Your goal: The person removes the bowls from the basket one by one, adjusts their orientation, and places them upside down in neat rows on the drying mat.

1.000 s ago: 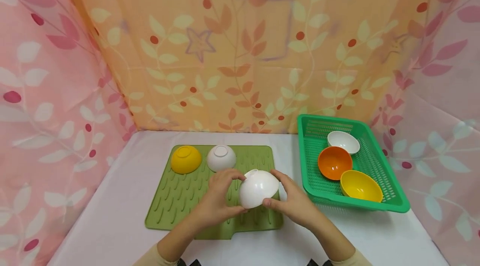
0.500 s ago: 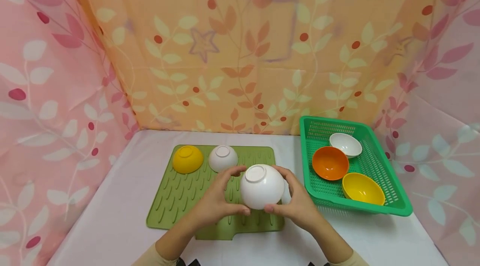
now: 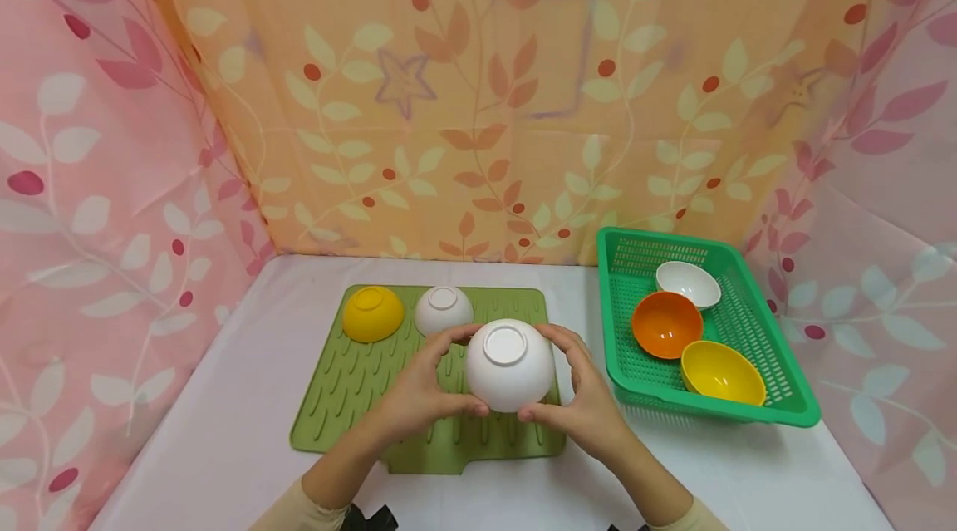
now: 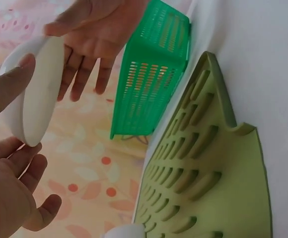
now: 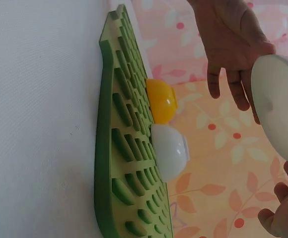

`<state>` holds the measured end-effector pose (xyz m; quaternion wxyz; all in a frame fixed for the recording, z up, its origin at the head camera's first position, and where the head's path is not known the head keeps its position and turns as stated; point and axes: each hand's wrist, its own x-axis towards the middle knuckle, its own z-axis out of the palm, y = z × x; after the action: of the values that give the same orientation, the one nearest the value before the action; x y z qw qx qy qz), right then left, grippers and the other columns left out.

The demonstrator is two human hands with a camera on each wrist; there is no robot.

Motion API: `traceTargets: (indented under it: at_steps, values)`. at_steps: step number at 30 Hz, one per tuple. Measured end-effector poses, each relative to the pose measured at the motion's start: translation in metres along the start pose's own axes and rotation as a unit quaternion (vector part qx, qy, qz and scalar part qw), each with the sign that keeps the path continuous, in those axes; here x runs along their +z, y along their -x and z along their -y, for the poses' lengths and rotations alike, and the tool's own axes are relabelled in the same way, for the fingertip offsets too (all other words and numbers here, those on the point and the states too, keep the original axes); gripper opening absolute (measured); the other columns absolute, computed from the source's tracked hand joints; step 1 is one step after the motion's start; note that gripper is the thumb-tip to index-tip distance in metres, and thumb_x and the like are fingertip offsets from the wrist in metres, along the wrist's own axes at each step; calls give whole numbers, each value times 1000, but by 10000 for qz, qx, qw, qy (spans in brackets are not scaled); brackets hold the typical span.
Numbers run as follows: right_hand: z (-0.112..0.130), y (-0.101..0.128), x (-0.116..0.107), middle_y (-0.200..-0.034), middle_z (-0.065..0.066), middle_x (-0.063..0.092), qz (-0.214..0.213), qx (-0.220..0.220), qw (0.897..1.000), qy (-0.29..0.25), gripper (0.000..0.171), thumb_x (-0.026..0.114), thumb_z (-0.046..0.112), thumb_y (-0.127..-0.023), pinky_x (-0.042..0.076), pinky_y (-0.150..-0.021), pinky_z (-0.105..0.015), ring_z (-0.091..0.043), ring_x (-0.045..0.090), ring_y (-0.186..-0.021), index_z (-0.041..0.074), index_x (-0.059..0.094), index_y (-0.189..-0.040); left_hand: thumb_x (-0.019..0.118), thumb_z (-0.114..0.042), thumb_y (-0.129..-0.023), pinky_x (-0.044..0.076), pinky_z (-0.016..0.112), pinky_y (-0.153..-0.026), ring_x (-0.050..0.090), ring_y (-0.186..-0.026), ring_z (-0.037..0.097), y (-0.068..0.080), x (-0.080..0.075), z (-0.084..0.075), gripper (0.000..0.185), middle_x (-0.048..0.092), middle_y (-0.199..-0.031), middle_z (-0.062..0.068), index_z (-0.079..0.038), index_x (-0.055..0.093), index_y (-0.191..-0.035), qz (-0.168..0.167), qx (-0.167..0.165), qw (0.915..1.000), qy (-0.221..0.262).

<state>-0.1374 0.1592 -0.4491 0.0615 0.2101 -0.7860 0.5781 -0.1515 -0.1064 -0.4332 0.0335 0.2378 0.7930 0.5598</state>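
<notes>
a held white bowl is pinched between two hands above a green mat. its base ring is turned upward and toward the head camera, its opening is turned down, and it is shown apart from the mat in both wrist views.

by the left hand the bowl's left side is pinched, with the thumb set on the near edge and fingertips placed at the far side; by the right hand the right side is pinched in the same way. in the wrist views some fingers of each grip are seen off the bowl.

on the mat's far part, a yellow bowl and, just beside it, a second white bowl are set upside down.

to the right of the mat, a green basket is stood on the desk, which is covered in white. in it, three bowls are placed with openings up: a white one at the back, an orange one in the middle and a yellow one near the front. the desk is enclosed by leaf-patterned cloth.
</notes>
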Motion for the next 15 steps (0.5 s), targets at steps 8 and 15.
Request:
traceTargets:
  at_steps: [8,15]
  values:
    - [-6,-2,1,-150,3,44,-69,141,9962,852,98,98,30,-66,31,-110,-72,-26,38,-141,34,47,-149,99,-33,-60,33,60,-114,42,-138,23,-7,-2,4,97,51,-144,-9,-37,51,-145,-115,80,9969,-779]
    - [-14,-19,9,-155,-5,41,-245,871,9896,1120,99,97,33,-68,32,-112,-69,-32,39,-144,25,45,-152,100,-27,-63,31,60,-112,41,-137,28,-37,-7,20,96,56,-145,1,-22,52,-147,-101,198,9810,-1925]
